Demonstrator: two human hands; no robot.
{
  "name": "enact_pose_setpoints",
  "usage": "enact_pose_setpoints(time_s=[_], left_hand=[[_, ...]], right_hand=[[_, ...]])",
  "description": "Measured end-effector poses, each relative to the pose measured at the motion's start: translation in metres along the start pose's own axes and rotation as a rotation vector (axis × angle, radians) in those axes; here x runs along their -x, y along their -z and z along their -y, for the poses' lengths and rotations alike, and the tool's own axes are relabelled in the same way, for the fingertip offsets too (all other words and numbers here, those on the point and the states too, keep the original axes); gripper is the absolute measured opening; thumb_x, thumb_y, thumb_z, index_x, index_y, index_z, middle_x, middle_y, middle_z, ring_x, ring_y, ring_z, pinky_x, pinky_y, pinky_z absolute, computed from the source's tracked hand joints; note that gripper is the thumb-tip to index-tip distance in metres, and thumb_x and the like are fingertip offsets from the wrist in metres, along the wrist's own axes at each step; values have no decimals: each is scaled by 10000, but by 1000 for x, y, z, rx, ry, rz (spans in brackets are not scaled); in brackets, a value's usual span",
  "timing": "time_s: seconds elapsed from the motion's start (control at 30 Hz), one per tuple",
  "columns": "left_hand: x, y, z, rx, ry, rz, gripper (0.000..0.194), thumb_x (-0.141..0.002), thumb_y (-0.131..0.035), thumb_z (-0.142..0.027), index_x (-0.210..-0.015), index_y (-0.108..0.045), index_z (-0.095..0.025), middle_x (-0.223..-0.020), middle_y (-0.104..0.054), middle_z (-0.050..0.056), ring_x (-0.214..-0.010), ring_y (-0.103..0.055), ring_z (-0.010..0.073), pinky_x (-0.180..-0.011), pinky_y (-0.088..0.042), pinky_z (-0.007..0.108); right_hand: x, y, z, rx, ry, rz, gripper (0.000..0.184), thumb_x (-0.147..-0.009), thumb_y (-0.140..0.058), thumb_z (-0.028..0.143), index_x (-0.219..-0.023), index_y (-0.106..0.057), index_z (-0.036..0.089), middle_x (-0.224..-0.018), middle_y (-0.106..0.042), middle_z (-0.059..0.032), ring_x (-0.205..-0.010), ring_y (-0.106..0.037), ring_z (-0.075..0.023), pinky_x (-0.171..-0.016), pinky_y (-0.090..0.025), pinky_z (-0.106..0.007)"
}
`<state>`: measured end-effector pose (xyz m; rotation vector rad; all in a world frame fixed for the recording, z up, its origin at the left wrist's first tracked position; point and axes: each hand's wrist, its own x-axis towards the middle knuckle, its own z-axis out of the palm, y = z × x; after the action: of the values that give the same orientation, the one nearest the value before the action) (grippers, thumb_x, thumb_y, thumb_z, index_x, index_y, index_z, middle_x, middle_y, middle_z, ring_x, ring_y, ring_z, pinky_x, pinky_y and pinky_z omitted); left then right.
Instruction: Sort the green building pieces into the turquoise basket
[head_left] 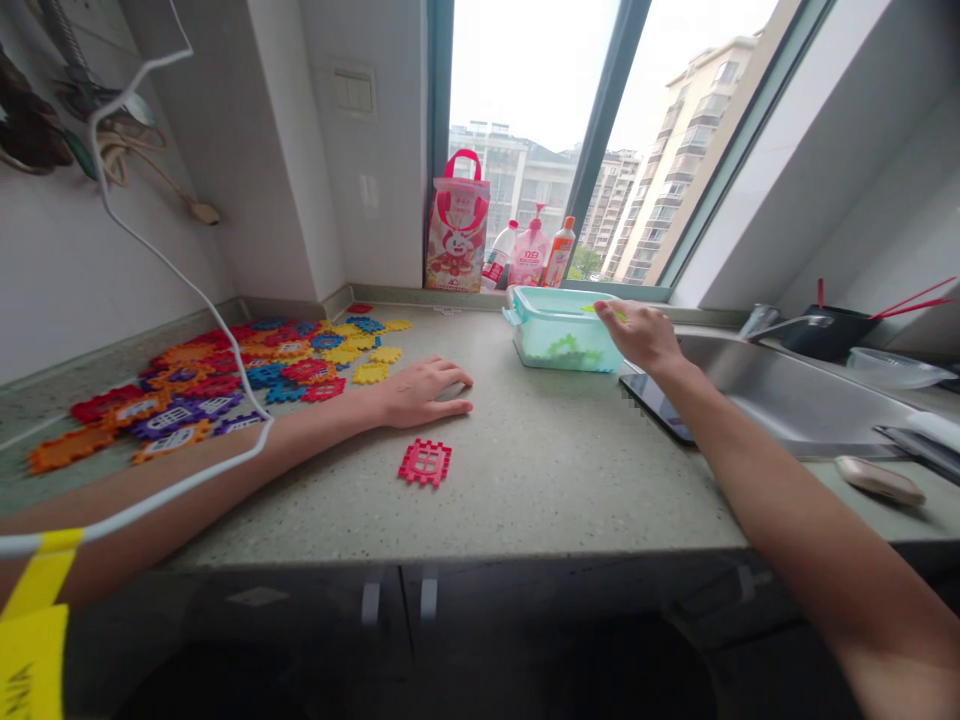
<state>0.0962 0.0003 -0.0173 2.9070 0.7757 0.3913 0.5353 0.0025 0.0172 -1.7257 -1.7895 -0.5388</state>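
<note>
- Stretching from a grey wall on the left to a steel sink [780,400] on the right, a speckled grey-green countertop [540,490] runs beneath a tall window [540,110] that looks out on apartment blocks.
- On the sill stand a pink-handled gift bag [457,230] and three bottles [534,252] close together.
- The left hand [424,392] lies flat, palm down, fingers loosely spread on the counter, gripping nothing.
- A single red interlocking tile [425,463] lies on the counter just in front of that hand, apart from it.
- A loose heap of coloured tiles [225,385] in red, orange, yellow, blue and purple spreads across the left of the counter, near the left forearm.
- The right hand [641,335] hovers over the near corner of a pale teal plastic box [559,335], its fingertips pinched on a small light-green piece [600,310].
- Green pieces [570,350] show through the box wall.
- A dark phone or tablet [660,405] lies at the sink's edge, under the right wrist.
- A white cable [187,280] hangs across the view in front of the tile heap, hiding part of it.
- Beyond the sink sit a dark pot [825,330] with red chopsticks and a clear bowl [896,368].
</note>
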Motion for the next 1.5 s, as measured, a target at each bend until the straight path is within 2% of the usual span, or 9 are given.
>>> enact_pose_setpoints(time_s=[0.13,0.43,0.67,0.83,1.0,1.07,1.23,1.37,1.5], left_hand=[[0,0,1,2,-13,-11,526,-1082,-549,-618,-1357,-703,-197,-1413,-708,127,-1360,-611,307,-1216,-434,421],[1,0,2,-7,-33,-13,503,-1088,-537,-603,-1356,-699,-210,-1415,-709,125,-1354,-610,305,-1201,-446,426],[1,2,1,-16,-34,3,500,-1094,-539,-592,-1367,-695,-203,-1434,-701,125,-1369,-607,300,-1213,-437,416],[1,2,1,-16,-41,-4,491,-1093,-536,-598,-1361,-702,-221,-1427,-706,121,-1365,-611,302,-1214,-440,420],[0,1,10,21,-81,-26,446,-1090,-536,-551,-1357,-716,-243,-1412,-716,111,-1351,-626,293,-1200,-461,423],[0,1,18,40,-78,-36,413,-1090,-524,-506,-1341,-729,-251,-1402,-724,102,-1336,-640,281,-1190,-470,408],[1,1,30,8,36,-67,433,-1075,-533,-512,-1345,-740,-244,-1420,-712,102,-1345,-643,285,-1208,-456,405],[1,0,30,-17,57,-63,436,-1074,-526,-521,-1344,-736,-250,-1414,-718,95,-1339,-646,284,-1197,-461,408],[1,0,29,-33,81,-75,453,-1077,-507,-532,-1335,-734,-236,-1394,-724,110,-1337,-646,293,-1185,-468,422]], right_hand=[[3,1,9,-74,-33,-96,672,-1074,-398,676,-1386,-767,209,-1453,-688,-202,-1282,-679,-432,-1082,-534,-607],[5,7,18,-124,36,-298,536,-1029,-577,495,-1461,-680,196,-1488,-629,-221,-1404,-597,-442,-1178,-499,-671],[11,9,45,-136,168,-380,494,-995,-612,410,-1471,-648,282,-1539,-621,-153,-1443,-574,-416,-1207,-482,-669],[30,10,91,-199,350,-205,510,-1021,-590,353,-1528,-620,309,-1617,-573,-132,-1493,-550,-379,-1226,-483,-626],[68,8,160,-341,903,103,445,-1061,-629,328,-1502,-683,360,-1615,-624,-90,-1397,-648,-339,-1210,-502,-565],[85,9,190,-422,1052,237,446,-1078,-643,374,-1523,-678,363,-1587,-655,-91,-1373,-671,-315,-1192,-523,-521],[104,13,229,-633,1069,452,440,-1090,-687,515,-1503,-694,365,-1485,-728,-70,-1348,-685,-269,-1223,-502,-434],[92,6,212,-670,944,487,346,-1044,-762,514,-1309,-778,293,-1337,-789,-83,-1244,-725,-272,-1136,-555,-429],[72,-10,179,-573,746,461,154,-1052,-739,384,-1110,-795,253,-1103,-820,-71,-1062,-746,-257,-993,-576,-402]])
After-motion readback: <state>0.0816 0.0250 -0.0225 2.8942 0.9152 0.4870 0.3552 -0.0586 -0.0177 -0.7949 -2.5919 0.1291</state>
